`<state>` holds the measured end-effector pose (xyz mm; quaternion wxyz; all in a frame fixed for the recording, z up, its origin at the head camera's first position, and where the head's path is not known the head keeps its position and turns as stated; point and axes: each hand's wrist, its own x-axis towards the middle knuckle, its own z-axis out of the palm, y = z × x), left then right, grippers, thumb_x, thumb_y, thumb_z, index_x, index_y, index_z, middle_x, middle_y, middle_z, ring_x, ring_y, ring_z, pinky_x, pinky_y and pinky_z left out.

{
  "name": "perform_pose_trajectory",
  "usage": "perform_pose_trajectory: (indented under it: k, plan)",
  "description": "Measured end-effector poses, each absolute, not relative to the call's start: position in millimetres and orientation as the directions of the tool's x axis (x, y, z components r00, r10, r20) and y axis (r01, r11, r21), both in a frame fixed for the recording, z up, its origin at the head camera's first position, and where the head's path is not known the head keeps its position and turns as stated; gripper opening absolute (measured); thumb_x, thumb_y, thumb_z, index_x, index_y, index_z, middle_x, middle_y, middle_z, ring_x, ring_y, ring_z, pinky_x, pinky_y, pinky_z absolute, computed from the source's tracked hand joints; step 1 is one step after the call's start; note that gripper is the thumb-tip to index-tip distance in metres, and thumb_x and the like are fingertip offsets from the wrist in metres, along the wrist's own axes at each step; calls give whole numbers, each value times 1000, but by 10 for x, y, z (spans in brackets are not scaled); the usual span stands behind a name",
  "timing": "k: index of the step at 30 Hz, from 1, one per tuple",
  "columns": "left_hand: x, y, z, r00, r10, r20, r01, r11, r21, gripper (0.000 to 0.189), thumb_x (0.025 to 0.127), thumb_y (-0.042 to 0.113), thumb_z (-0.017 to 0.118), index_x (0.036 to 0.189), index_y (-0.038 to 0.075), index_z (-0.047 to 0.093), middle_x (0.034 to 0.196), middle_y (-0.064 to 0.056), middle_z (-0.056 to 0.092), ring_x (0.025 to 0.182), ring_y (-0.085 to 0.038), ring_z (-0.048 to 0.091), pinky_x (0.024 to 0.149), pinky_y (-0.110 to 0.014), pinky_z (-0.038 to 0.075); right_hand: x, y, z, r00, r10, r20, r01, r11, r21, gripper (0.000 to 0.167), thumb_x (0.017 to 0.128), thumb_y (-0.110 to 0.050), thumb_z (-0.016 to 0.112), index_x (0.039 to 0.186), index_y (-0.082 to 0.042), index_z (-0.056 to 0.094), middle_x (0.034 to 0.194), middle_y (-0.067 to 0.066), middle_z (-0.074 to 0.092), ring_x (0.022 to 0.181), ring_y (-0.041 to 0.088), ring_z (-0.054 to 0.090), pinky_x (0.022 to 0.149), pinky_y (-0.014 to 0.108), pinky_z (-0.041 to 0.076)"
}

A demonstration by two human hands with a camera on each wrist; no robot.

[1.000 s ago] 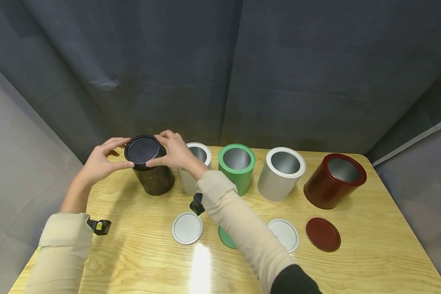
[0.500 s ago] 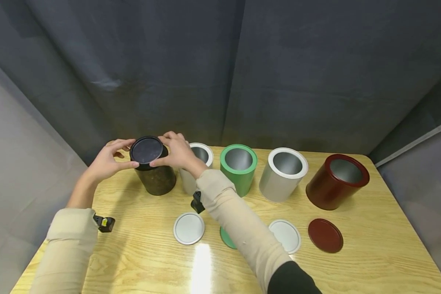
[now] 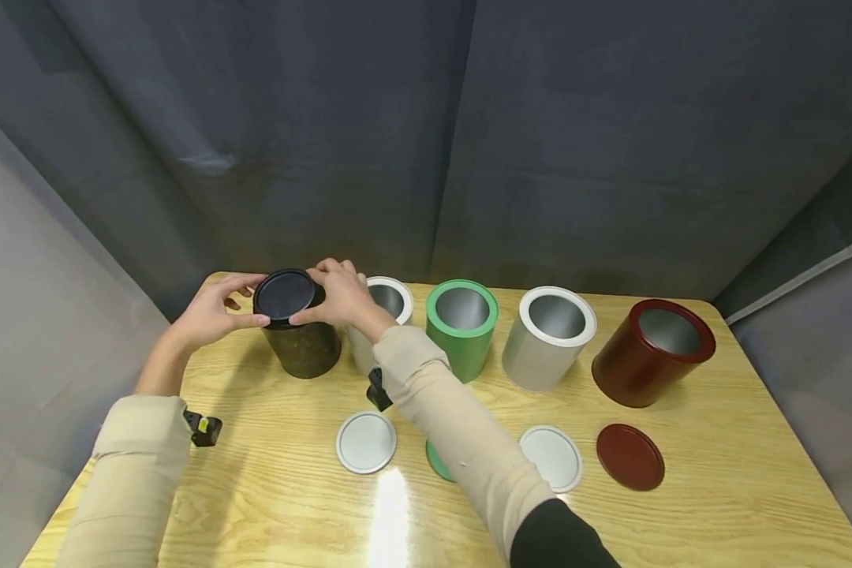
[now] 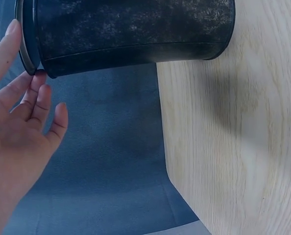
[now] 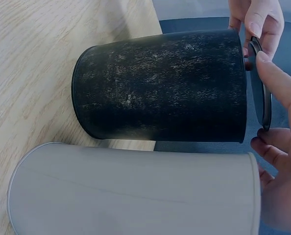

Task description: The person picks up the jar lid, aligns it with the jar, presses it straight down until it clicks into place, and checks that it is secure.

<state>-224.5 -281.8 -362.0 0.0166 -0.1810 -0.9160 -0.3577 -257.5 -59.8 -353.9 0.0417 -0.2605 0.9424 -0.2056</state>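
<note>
Currently, both hands are on the black lid (image 3: 284,295): left hand (image 3: 211,313) pinches its left edge between thumb and fingers, right hand (image 3: 344,295) likewise at the right edge. Lid sits directly over the mouth of the black can (image 3: 304,351); both wrist views show a narrow gap between lid and rim. Black can stands on the wooden table (image 3: 270,497), leftmost of five. Rightward from it: first white can (image 3: 362,347), just beside; green can (image 3: 468,351); second white can (image 3: 536,363); dark red can (image 3: 625,363), all uncovered. Lying nearer the person: white lid (image 3: 366,442), green lid (image 3: 438,462) (partly hidden by the right sleeve (image 3: 461,442)), another white lid (image 3: 552,459), dark red lid (image 3: 630,457).
</note>
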Motion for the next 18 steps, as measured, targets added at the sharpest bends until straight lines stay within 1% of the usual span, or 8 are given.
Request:
perform_pose_trajectory:
  k: [7,18]
  plan:
    - [-2273,-2845,-3636,-934,337,117,330,693,641,61,77,16,73,129,-2,47,121,-20,48,101,-33,44,79,-48,39,-2600,-629,-3579,-862,-507,16,-477,799,-365,86,69,-63,65,138,-18,41,133,-2,40,113,16,34,84,31,29]
    - [-2291,-2849,-3652,-937,343,73,304,691,656,63,78,16,73,131,-2,44,121,-20,45,102,-33,42,81,-51,37,-2616,-637,-3607,-862,-507,7,-477,806,-351,85,68,-63,66,136,-18,44,131,-1,42,111,16,34,84,31,29]
